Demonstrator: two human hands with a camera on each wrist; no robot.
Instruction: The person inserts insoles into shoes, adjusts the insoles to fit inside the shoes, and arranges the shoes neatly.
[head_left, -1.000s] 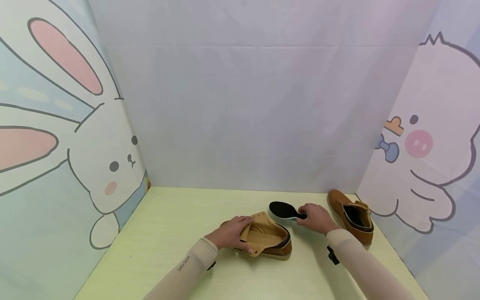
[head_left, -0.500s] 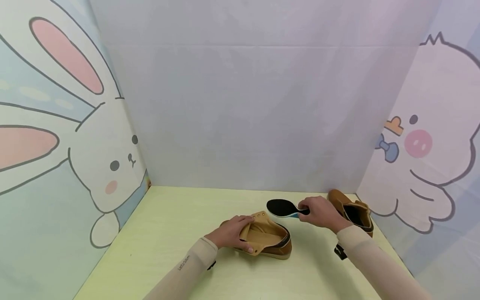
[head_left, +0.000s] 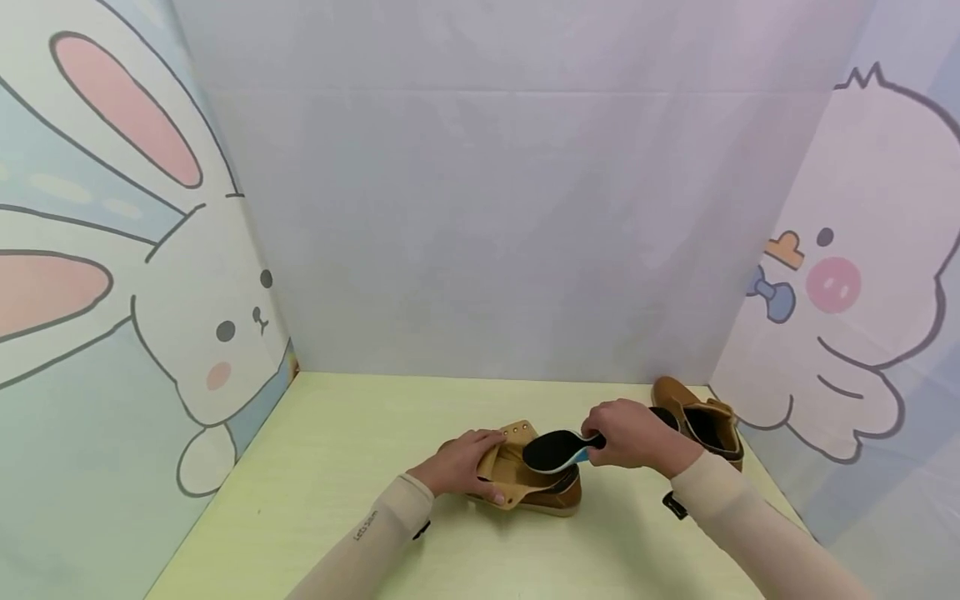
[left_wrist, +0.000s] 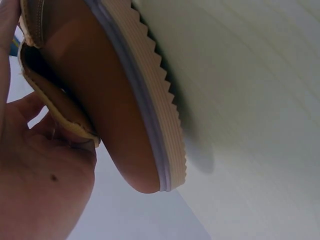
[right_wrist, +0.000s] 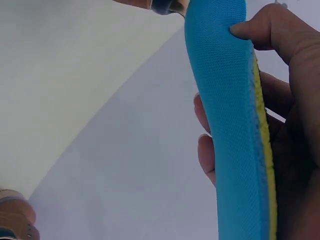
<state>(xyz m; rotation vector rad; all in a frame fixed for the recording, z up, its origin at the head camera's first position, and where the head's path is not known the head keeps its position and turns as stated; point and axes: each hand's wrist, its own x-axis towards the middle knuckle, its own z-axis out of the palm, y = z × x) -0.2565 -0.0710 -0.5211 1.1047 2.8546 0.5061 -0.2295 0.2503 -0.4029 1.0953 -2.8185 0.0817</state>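
Observation:
My left hand (head_left: pixel 468 467) grips the opened upper of a tan lace-up shoe (head_left: pixel 551 500); the shoe's toe points left. In the left wrist view, the fingers hold the edge of a flap above the shoe's brown side (left_wrist: pixel 120 115) and ridged pale sole. My right hand (head_left: pixel 633 433) pinches an insole (head_left: pixel 555 451) around its middle. One end of the insole hangs over the shoe's opening, and the other sticks out behind the hand. Its face is black in the head view; the right wrist view shows blue fabric (right_wrist: pixel 220 100) with a yellow foam edge.
A second tan shoe (head_left: pixel 712 429) stands at the back right of the pale yellow table (head_left: pixel 360 408), close to the right wall. A plain grey-white cloth (head_left: pixel 480 208) closes off the back, and cartoon-printed panels flank both sides.
The right hand has lifted the insole from beside the shoe and brought its front end left and down over the opening. The left hand keeps its hold on the shoe.

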